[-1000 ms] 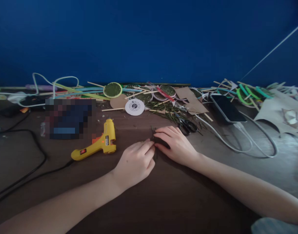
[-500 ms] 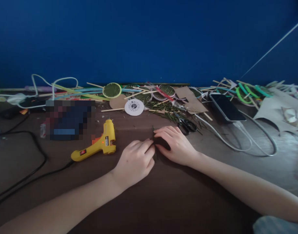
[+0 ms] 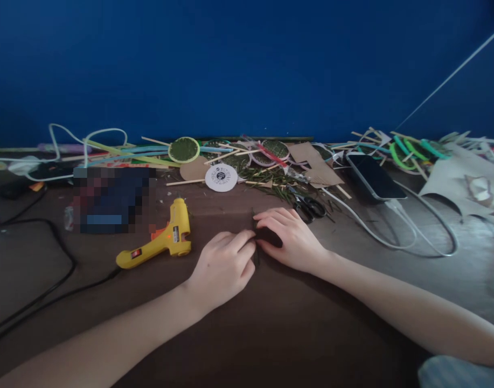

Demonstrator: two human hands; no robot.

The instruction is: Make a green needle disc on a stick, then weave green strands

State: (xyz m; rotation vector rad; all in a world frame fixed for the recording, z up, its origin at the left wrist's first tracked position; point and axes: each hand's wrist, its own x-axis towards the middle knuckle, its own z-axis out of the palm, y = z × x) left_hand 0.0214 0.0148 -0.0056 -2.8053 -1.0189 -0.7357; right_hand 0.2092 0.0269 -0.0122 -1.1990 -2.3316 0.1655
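Note:
A thin, dark green stem (image 3: pixel 252 212) lies upright in view on the dark table, mostly covered by my fingers. My left hand (image 3: pixel 224 264) is closed, its fingertips pressed on the stem from the left. From the right, the curled fingers and thumb of my right hand (image 3: pixel 291 237) close on the same stem, touching the left fingertips. To the left of my hands rests a yellow hot glue gun (image 3: pixel 172 234) with its small orange light lit. Black-handled scissors (image 3: pixel 309 207) lie just beyond my right hand.
A white printed disc (image 3: pixel 221 178), green-filled rings (image 3: pixel 184 150), sticks and cut green stems (image 3: pixel 266 177) crowd the back by the blue wall. A phone (image 3: pixel 376 177) with a white cable sits right. A pixelated dark object (image 3: pixel 115 199) is left; a black cord (image 3: pixel 71 288) trails from the glue gun.
The view has shifted very slightly. Both hands stay at the stem in nearly the same pose, and nothing else has visibly moved.

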